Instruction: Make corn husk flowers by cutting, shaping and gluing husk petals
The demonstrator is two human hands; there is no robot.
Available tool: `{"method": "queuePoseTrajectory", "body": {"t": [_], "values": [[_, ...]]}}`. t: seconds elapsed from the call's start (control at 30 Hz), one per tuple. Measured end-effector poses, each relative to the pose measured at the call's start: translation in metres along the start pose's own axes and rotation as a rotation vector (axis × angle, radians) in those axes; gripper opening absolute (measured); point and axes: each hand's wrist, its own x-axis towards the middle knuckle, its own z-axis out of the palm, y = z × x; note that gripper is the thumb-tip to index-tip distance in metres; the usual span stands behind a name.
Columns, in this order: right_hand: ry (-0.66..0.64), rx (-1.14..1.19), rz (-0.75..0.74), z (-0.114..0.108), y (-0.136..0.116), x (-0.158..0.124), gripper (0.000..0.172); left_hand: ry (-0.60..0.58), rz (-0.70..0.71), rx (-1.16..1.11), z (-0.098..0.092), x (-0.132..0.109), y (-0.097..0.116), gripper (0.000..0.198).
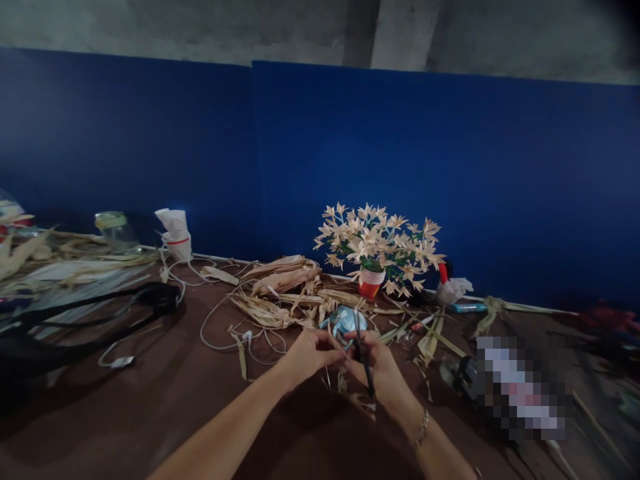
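Note:
My left hand (313, 357) is closed, thumb and fingertips pinching a thin pale strip of dried husk (336, 339). Close beside it, my right hand (380, 370) is wrapped around slim dark tweezers (367, 373) that point away from me. The right fingertips meet the left ones near the strip, and whether they touch it too is hard to make out. Just beyond both hands lies a crumpled light-blue and white wrapper (350, 320). Behind that, a red and white striped paper cup (371, 283) holds a bunch of pale husk flowers (377, 240).
Dried husks (280, 283) are heaped along the back of the brown table (150, 413). A white cable (207, 327) loops at left, near a black strap (90, 340). A glass jar (119, 233) and white paper-stuffed cup (177, 240) stand by the blue partition (350, 147). A blurred-out object (523, 390) lies right.

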Motion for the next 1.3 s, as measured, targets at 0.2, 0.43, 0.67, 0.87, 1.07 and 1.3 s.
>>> {"method": "queuePoseTrajectory", "body": {"t": [0.2, 0.43, 0.67, 0.87, 1.07, 1.3], "values": [[0.051, 0.16, 0.004, 0.002, 0.009, -0.001, 0.04, -0.036, -0.036, -0.044, -0.003, -0.002, 0.006, 0.015], [0.156, 0.062, -0.103, -0.001, 0.016, 0.003, 0.035, 0.096, -0.19, -0.415, 0.005, 0.002, -0.013, 0.013], [0.223, -0.044, -0.234, 0.002, 0.02, 0.004, 0.03, 0.255, 0.025, -0.312, 0.019, 0.001, -0.012, 0.019], [0.215, 0.088, -0.11, 0.002, 0.016, 0.003, 0.039, 0.177, -0.002, -0.35, 0.018, -0.003, -0.005, 0.026], [0.209, 0.106, -0.08, 0.002, 0.016, 0.004, 0.041, 0.167, 0.01, -0.321, 0.017, -0.002, -0.005, 0.024], [0.049, 0.055, 0.062, -0.002, 0.012, 0.0, 0.042, 0.401, 0.027, -0.43, 0.003, -0.001, 0.002, 0.019]]}}
